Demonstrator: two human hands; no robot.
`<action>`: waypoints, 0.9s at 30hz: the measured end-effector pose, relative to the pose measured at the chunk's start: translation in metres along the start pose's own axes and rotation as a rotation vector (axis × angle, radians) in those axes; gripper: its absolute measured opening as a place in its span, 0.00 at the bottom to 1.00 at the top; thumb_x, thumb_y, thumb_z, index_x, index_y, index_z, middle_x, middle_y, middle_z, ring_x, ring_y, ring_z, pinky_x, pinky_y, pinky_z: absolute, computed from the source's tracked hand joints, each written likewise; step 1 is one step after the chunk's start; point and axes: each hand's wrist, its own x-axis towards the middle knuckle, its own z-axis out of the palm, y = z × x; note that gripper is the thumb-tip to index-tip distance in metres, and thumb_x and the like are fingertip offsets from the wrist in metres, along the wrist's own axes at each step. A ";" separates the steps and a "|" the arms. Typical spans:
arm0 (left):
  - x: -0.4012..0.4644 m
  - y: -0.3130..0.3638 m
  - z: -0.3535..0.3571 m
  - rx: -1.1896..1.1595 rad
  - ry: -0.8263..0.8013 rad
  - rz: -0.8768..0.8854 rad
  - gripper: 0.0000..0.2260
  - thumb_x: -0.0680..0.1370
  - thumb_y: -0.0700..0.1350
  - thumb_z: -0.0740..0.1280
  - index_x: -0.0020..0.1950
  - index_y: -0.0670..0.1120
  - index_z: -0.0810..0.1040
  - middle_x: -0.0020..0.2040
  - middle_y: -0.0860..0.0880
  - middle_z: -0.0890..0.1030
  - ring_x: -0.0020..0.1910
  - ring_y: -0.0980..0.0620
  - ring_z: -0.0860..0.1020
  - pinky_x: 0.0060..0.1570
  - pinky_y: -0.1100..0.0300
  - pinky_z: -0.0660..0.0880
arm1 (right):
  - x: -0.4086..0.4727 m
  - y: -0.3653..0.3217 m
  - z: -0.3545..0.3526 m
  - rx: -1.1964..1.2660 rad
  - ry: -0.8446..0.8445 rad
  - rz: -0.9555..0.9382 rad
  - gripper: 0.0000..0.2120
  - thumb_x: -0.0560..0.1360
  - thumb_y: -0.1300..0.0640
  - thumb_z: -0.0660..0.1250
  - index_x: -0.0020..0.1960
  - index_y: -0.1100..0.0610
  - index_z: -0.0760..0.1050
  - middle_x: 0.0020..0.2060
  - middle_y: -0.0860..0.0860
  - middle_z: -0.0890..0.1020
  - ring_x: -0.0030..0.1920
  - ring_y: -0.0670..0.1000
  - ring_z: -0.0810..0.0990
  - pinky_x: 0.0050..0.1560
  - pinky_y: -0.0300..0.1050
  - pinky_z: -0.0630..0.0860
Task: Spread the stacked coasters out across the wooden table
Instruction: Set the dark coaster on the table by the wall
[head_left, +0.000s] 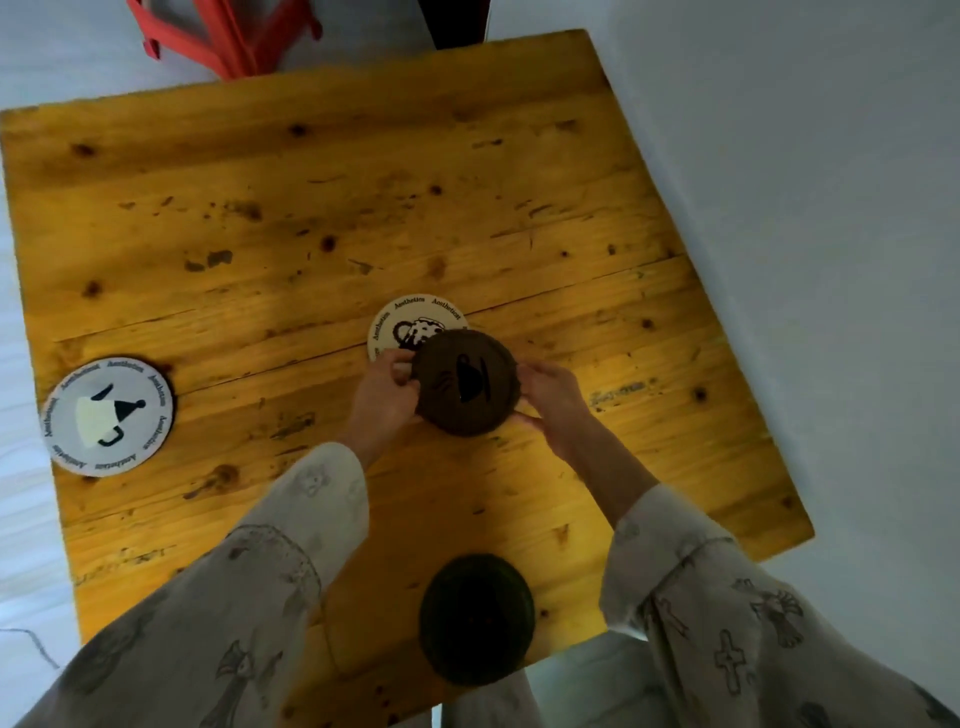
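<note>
A dark brown round coaster (466, 382) with a black cup print sits between both hands near the middle of the wooden table (311, 208). My left hand (382, 397) grips its left edge and my right hand (553, 400) grips its right edge. Partly under its far left edge lies a white coaster (400, 319) with a mug drawing. Another white coaster (108, 415) lies flat at the table's left edge. A dark round coaster (476, 618) rests near the front edge, between my sleeves.
A red metal chair frame (228, 36) stands beyond the table's far edge. A pale wall (831, 208) runs close along the table's right side. Light floor shows on the left.
</note>
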 end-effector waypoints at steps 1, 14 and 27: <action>0.000 0.004 0.008 0.010 -0.027 0.013 0.18 0.78 0.34 0.57 0.67 0.44 0.67 0.64 0.40 0.74 0.60 0.42 0.76 0.45 0.55 0.78 | 0.001 -0.001 -0.010 0.020 0.023 -0.009 0.13 0.77 0.60 0.58 0.58 0.59 0.75 0.51 0.54 0.77 0.53 0.53 0.75 0.46 0.47 0.76; 0.034 0.068 0.161 0.454 -0.255 0.316 0.19 0.79 0.40 0.54 0.71 0.46 0.64 0.60 0.44 0.75 0.55 0.48 0.74 0.54 0.57 0.71 | 0.056 -0.008 -0.169 0.068 0.145 -0.151 0.10 0.78 0.59 0.58 0.57 0.56 0.73 0.49 0.53 0.80 0.49 0.51 0.79 0.55 0.49 0.76; 0.043 0.044 0.175 1.203 -0.093 0.669 0.34 0.75 0.56 0.63 0.75 0.51 0.50 0.78 0.49 0.48 0.77 0.47 0.45 0.74 0.47 0.48 | 0.068 0.056 -0.174 -1.150 0.238 -0.558 0.35 0.75 0.40 0.55 0.76 0.54 0.48 0.77 0.53 0.49 0.77 0.54 0.44 0.77 0.57 0.41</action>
